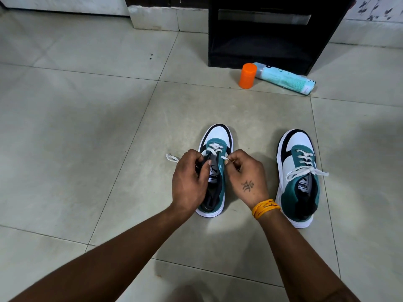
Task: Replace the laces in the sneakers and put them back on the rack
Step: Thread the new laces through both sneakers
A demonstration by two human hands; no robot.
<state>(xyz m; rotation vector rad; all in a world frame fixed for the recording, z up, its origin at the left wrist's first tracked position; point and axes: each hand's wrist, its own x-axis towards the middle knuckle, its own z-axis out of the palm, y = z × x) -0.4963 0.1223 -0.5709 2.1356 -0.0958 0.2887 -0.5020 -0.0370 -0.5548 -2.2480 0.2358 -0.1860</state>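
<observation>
Two teal, white and black low-top sneakers are seen standing side by side on the pale grey tiled floor (87, 127), toes pointing toward the top of the frame. The left-hand sneaker (218, 136), just right of centre, is partly covered by both hands. Its flat white lace (214, 148) is threaded through the lower eyelets only; the upper part of the tongue is left unlaced. The left hand (189, 182) is curled at the sneaker's left edge, with a loose lace end (171, 158) sticking out to its left. The right hand (246, 177) is curled too, and the other lace end is pinched between its thumb and forefinger beside the upper eyelets. A yellow thread band (265, 208) is worn on the right wrist.

The right-hand sneaker (297, 179), in the middle right of the frame and apart from the hands, is fully laced, its white lace tied in a bow.

At the upper right a dark, open-fronted shoe rack (272, 42) is seen on the floor. In front of it, a light blue spray can (285, 78) lies on its side, with an upright orange cap (248, 75) touching its upper end.
</observation>
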